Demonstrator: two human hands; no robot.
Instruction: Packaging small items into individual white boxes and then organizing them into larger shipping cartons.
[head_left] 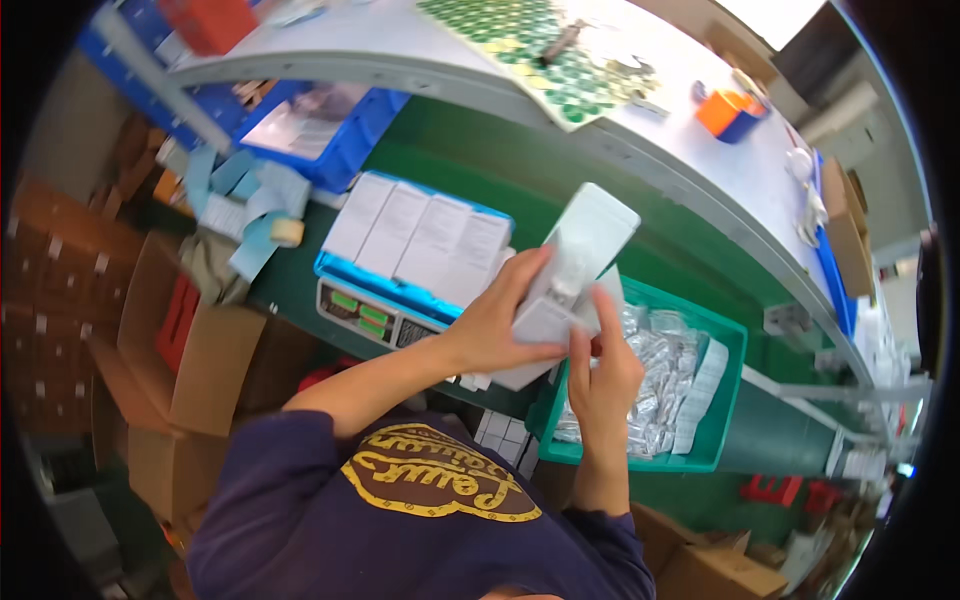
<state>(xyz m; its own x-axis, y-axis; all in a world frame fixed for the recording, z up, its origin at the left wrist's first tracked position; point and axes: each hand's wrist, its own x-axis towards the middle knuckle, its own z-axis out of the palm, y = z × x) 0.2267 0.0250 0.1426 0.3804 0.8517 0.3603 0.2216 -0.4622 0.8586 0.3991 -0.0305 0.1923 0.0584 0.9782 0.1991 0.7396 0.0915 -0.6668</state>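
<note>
A white carton with an open-looking end tilts up in front of me. My left hand wraps round its lower part from the left. At the carton's near right side, my right hand has its fingers bent against the white card; what lies between the fingertips is partly hidden. Something small and clear or silvery shows at the carton's opening, too blurred to name. Below and right of my hands, a green bin holds many silver-wrapped packets and some white paper strips.
Left of my hands, white boxes stand in a row in a blue tray on a scale. Behind are a blue bin and a raised white shelf. Open cardboard boxes stand at the left.
</note>
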